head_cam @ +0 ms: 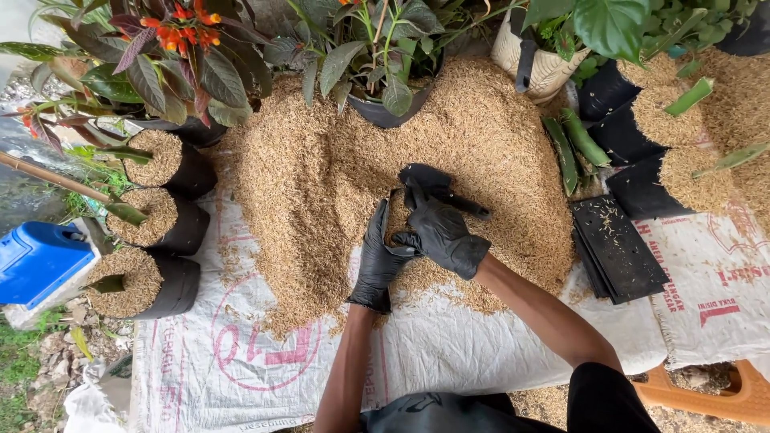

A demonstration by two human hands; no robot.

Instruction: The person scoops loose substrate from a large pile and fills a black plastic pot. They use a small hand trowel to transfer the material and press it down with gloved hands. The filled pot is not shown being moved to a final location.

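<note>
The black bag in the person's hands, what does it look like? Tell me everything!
The bag is small, black, soft plastic, crumpled and floppy. It sits on the husk pile, mouth open, partly filled with husks. The gloved left hand grips its near edge, and the gloved right hand presses over the opening. Its far side folds back, lying on the husks.

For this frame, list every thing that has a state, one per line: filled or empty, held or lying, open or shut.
grow bag in hands: held open, partly filled with husk
left hand: gloved, gripping the bag's rim
right hand: gloved, pushing husk in
husk pile: loose, spread on the sack sheet
three bags at left: filled, upright
bags at right: filled, with cuttings
flat bag stack: empty, folded
</note>
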